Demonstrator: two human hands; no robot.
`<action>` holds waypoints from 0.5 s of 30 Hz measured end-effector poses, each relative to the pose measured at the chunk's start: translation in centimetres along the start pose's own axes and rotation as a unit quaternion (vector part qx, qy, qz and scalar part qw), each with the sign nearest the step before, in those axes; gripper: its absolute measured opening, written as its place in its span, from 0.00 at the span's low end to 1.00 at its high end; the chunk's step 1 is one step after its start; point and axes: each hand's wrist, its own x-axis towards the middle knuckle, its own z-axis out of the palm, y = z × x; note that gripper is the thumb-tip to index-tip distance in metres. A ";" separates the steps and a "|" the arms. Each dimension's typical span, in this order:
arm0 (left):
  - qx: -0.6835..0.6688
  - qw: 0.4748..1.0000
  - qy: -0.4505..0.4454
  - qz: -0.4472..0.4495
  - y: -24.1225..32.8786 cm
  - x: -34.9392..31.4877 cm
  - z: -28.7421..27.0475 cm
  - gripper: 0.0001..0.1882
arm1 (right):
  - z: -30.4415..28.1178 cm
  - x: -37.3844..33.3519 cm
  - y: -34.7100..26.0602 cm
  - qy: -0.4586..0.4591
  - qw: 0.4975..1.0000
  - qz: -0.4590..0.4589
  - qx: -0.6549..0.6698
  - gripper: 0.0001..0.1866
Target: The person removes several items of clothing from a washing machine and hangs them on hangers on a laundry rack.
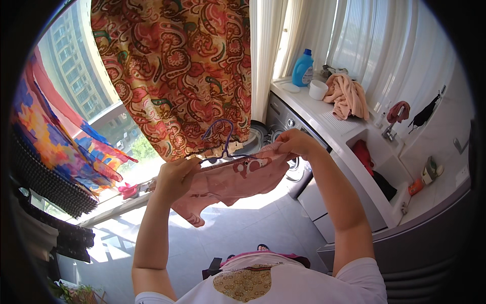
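A small pink shirt (228,181) with a cartoon print is stretched out between my two hands, in front of my chest. Inside its neck sits a purple hanger (229,144), its hook pointing up and away from me. My left hand (177,175) is closed on the shirt's left end, by the hanger's arm. The fingers of my right hand (296,144) pinch the shirt's right end. Fabric and fingers hide most of the hanger's lower bar.
A paisley cloth (177,66) hangs just ahead; colourful garments (66,137) hang at left. On the right, a counter (334,129) holds a blue detergent bottle (303,68), a white cup (318,90) and a peach towel (347,96). Clothes lie in the sink (400,167); a washing machine (298,177) stands below.
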 end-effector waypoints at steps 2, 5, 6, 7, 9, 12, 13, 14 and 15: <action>-0.005 1.000 0.022 -0.001 -0.1 0.1 0.2 0.08 | -0.1 -0.2 -0.1 -0.026 1.000 0.007 -0.004 0.12; -0.001 1.000 0.028 0.010 -0.3 0.0 0.3 0.08 | -0.2 -0.5 0.0 -0.070 0.997 -0.016 0.004 0.14; 0.001 1.000 0.022 0.010 0.2 0.3 0.5 0.08 | -0.2 -0.6 -0.1 -0.085 0.996 -0.030 0.009 0.15; 0.004 1.000 0.014 0.008 0.6 0.4 0.8 0.08 | 0.2 -0.7 -0.5 -0.090 0.995 -0.037 -0.006 0.18; 0.010 1.000 0.020 0.006 1.1 0.3 2.3 0.07 | 2.9 -0.7 -1.2 -0.035 0.981 -0.174 -0.079 0.18; 0.009 0.999 0.037 -0.001 2.0 0.6 4.0 0.07 | 6.9 -1.9 -2.8 -0.065 0.962 -0.240 -0.116 0.16; -0.001 0.999 0.039 -0.008 2.5 0.9 4.1 0.06 | 8.0 -1.8 -2.9 -0.009 0.948 -0.261 -0.180 0.16; -0.010 0.999 0.042 -0.016 2.6 1.1 4.1 0.06 | 8.7 -1.7 -2.9 0.047 0.928 -0.279 -0.242 0.17; -0.037 0.999 0.030 -0.018 2.0 1.1 3.7 0.08 | 8.6 -2.0 -3.1 0.066 0.913 -0.317 -0.249 0.17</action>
